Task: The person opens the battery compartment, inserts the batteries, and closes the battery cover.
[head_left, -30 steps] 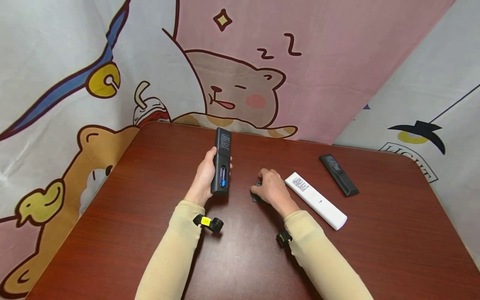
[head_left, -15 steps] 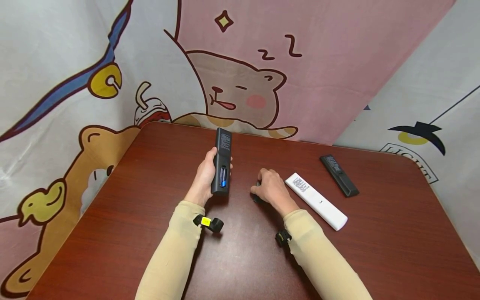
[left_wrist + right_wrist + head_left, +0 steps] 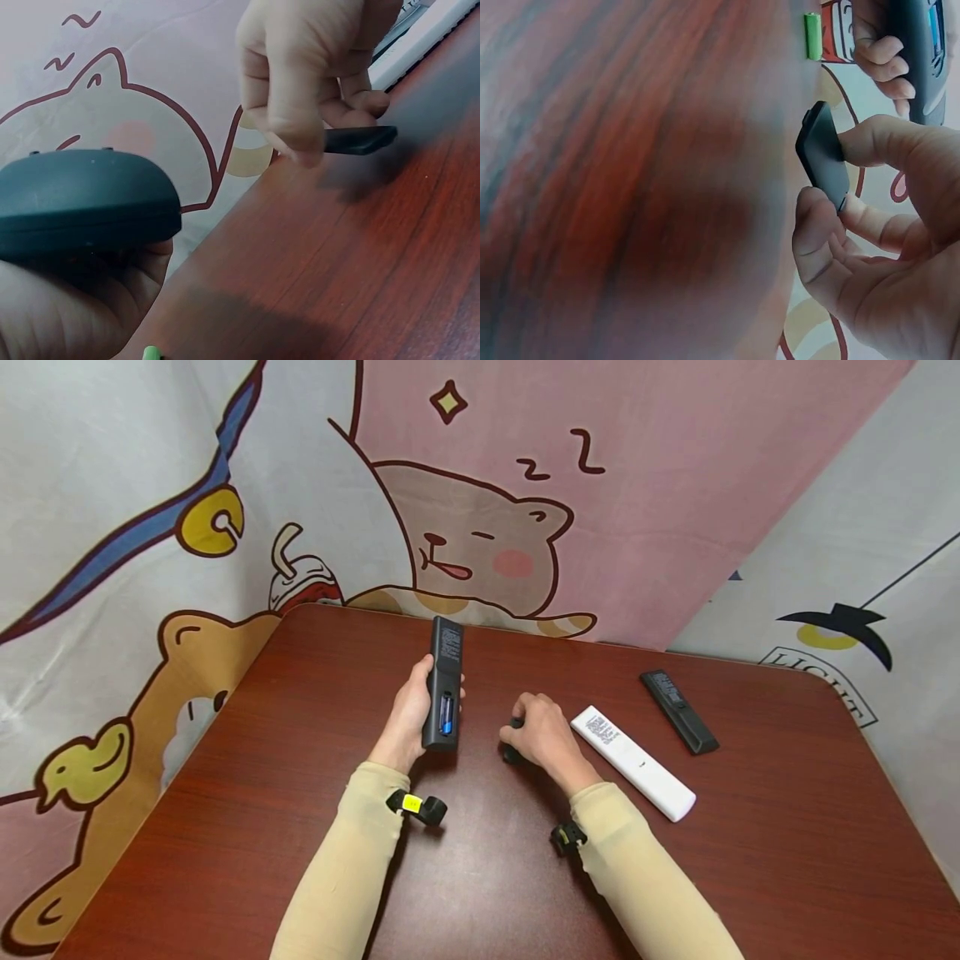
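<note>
My left hand grips a dark grey remote control, its back facing up. The remote's battery compartment is uncovered, and a blue battery shows inside. To the right, my right hand pinches a small black battery cover between thumb and fingers. In the left wrist view the cover is held just above the table, apart from the remote. Most of it is hidden by the fingers in the head view.
A white remote control lies right of my right hand, with a second dark remote control beyond it. A green battery rests on the table near the left hand. A printed curtain hangs behind the table.
The battery cover has turned and risen slightly in my right hand. My left hand and the remote in it have stayed in place.
</note>
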`<state>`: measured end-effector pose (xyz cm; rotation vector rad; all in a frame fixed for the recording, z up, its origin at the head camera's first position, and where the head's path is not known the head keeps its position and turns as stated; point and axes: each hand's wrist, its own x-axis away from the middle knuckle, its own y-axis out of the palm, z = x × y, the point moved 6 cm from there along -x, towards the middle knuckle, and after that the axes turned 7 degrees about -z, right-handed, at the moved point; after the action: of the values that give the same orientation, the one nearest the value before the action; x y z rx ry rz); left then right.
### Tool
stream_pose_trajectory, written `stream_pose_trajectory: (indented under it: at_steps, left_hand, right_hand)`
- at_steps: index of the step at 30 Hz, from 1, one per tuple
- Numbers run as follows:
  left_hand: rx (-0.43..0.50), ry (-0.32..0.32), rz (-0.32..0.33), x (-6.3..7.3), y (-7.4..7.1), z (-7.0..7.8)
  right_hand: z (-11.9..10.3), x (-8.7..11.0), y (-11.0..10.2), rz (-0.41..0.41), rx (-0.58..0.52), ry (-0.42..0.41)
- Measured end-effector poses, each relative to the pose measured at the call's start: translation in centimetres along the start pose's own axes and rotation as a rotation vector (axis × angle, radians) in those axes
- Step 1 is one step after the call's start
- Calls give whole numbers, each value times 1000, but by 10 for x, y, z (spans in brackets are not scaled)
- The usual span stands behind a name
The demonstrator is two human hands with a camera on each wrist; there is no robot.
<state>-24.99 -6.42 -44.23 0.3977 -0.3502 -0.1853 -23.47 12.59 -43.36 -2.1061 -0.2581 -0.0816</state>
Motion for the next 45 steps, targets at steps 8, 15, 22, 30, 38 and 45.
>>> stream_pose_trajectory:
  at_steps: [8, 15, 22, 30, 38, 45]
  left_hand:
    - [0, 1, -11, -1, 0, -1]
    - [17, -6, -12, 0, 1, -2]
    - [-14, -2, 1, -1, 0, -3]
    - [5, 14, -10, -1, 2, -2]
    - [15, 20, -12, -1, 3, -2]
    - [22, 14, -27, 0, 6, -2]
  right_hand:
    - [-10, 4, -5, 41, -75, -40]
    - [-18, 8, -9, 85, -121, -90]
    - [-22, 10, -11, 102, -169, -97]
    - [-31, 13, -16, 151, -224, -149]
    - [-37, 16, -18, 184, -290, -185]
    - [-42, 17, -18, 216, -326, -224]
